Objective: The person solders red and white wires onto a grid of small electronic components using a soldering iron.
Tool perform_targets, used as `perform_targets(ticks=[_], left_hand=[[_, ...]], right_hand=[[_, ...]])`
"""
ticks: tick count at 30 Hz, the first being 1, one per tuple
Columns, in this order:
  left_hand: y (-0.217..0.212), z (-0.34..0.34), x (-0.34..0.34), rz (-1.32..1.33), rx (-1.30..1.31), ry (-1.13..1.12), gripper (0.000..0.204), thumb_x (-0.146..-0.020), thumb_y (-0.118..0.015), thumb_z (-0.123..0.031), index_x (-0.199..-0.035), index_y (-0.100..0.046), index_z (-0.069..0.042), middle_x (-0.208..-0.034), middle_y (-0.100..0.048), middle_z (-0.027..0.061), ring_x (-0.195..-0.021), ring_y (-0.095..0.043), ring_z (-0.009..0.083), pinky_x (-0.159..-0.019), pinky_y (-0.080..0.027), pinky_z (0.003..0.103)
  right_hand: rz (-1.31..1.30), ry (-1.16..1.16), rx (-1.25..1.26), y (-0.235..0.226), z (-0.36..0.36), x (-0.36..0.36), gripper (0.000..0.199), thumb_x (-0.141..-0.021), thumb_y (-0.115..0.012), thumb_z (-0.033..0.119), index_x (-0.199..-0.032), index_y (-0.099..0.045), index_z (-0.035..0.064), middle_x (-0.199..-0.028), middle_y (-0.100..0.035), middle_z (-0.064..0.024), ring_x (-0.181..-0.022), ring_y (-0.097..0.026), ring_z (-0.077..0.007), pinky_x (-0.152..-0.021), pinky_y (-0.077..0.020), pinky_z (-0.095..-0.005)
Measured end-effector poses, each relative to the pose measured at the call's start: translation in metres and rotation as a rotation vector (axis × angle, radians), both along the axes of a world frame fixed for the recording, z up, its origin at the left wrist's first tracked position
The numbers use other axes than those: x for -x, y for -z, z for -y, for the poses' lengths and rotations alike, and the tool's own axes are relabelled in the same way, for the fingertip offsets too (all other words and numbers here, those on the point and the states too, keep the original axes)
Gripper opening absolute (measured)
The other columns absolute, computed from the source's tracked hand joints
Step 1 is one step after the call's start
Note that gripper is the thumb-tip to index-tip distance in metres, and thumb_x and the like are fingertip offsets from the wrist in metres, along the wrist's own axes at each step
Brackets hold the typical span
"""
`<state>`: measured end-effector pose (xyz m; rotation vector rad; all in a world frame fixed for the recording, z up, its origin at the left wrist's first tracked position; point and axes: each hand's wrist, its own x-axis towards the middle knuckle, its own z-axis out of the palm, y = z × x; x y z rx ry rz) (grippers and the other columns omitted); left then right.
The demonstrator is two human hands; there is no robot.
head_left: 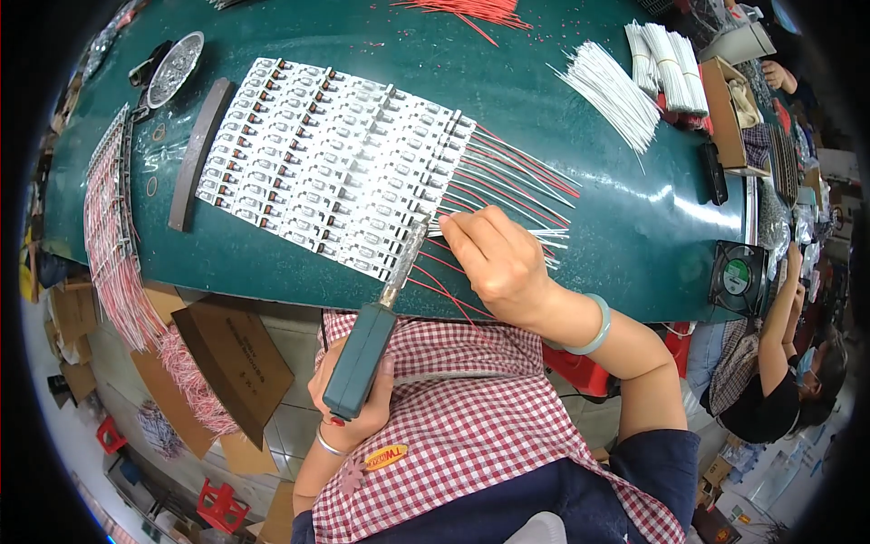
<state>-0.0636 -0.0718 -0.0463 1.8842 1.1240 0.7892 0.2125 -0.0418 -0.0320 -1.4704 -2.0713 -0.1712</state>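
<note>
My left hand is wrapped round the dark green handle of a soldering iron. The iron's silvery, crusted tip points up and away from me, onto the near right corner of a white panel of small circuit boards. Rows of small metal and dark parts cover this panel. My right hand is closed in a pinch at the panel's right edge, beside the tip, on a white wire; its fingers partly hide the wire. Red and white wires fan out to the right from that edge.
A dark bar lies along the panel's left side. Further left are a metal bowl and a wired board strip. White wire bundles lie far right, red wires at the back. A fan stands right; a co-worker sits beyond.
</note>
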Motion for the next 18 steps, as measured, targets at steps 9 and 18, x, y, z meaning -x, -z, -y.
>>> perform_targets(ticks=[9, 18], left_hand=[[-0.017, -0.012, -0.012, -0.041, -0.108, 0.051, 0.024, -0.077, -0.078, 0.003, -0.101, -0.072, 0.007, -0.098, -0.072, 0.0206, -0.08, -0.074, 0.0327, -0.07, -0.058, 0.035], [0.005, 0.004, 0.006, -0.009, -0.083, -0.035, 0.026, -0.079, -0.08, -0.004, -0.102, -0.073, 0.005, -0.096, -0.072, 0.022, -0.075, -0.072, 0.0362, -0.066, -0.057, 0.039]], right_hand=[[0.026, 0.004, 0.012, 0.0, -0.001, 0.002, 0.036, -0.073, -0.068, 0.002, -0.106, -0.068, -0.011, -0.098, -0.069, -0.015, -0.08, -0.065, -0.025, -0.062, -0.0549, -0.0331], [0.046, 0.007, 0.036, 0.0, 0.0, 0.002, 0.035, -0.074, -0.068, 0.002, -0.106, -0.068, -0.0111, -0.098, -0.068, -0.0151, -0.081, -0.065, -0.0252, -0.064, -0.0552, -0.0329]])
